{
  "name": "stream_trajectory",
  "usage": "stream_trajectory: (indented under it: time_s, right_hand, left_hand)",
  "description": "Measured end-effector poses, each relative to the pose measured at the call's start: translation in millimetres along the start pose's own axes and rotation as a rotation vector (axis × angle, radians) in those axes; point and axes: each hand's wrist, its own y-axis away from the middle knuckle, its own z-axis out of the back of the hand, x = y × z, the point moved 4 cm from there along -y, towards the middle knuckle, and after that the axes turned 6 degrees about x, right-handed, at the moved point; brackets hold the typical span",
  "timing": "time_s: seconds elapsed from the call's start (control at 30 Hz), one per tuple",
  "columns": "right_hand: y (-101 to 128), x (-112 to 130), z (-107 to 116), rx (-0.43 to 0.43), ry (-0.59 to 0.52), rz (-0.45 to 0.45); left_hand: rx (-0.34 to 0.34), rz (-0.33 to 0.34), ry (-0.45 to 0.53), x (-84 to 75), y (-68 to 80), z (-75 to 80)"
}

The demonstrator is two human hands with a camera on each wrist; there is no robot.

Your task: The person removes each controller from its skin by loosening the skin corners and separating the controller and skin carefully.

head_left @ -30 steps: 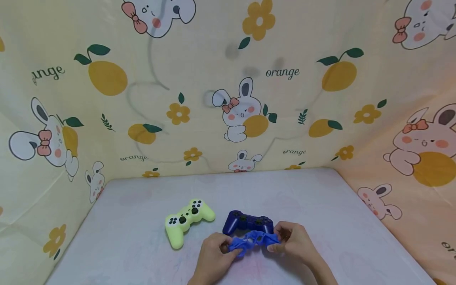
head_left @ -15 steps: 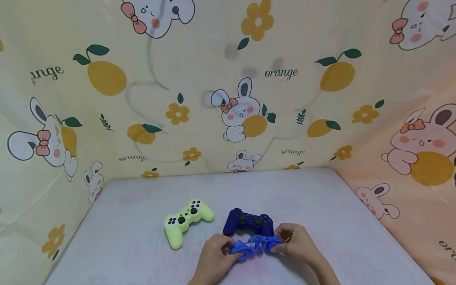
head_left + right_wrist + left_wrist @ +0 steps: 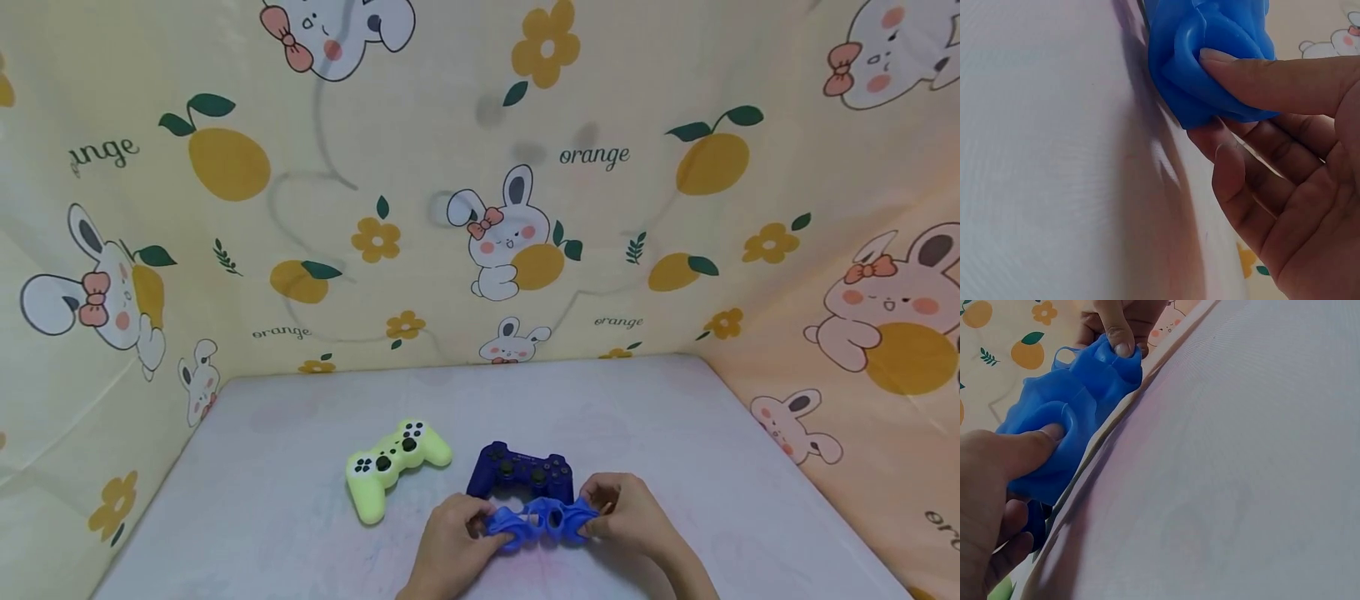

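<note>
Right now both hands hold a floppy blue silicone cover (image 3: 540,523) just above the tabletop (image 3: 675,467), near its front edge and about midway along it. The left hand (image 3: 450,542) pinches one lobe between thumb and fingers, and the right hand (image 3: 630,518) pinches the other, thumb pressed into a moulded hollow, so the skin hangs stretched between them with its openings spread. Just behind it, touching nothing, lies a dark blue controller (image 3: 521,473), bare of any skin. A pale green controller (image 3: 396,463) sits to the left of that, apart from it, angled toward the back left corner. Behind both controllers the surface runs open to the back edge, where the printed cloth backdrop (image 3: 480,167) rises; the right side offers wide room too.
</note>
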Motion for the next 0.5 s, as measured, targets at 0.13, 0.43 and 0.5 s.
stream_trajectory:
  time_s: [0.13, 0.43, 0.5]
  right_hand:
    - [1.9, 2.7, 0.5, 0.005, -0.021, 0.026]
    - [3.2, 4.3, 0.3, 0.026, -0.038, 0.027]
    - [3.2, 4.3, 0.3, 0.039, -0.052, 0.027]
  left_hand:
    - [0.001, -0.009, -0.001, -0.2, -0.4, -0.2]
    - [-0.003, -0.008, 0.01, 0.2, -0.3, 1.1]
    - [-0.009, -0.019, 0.032, -0.1, -0.5, 1.3]
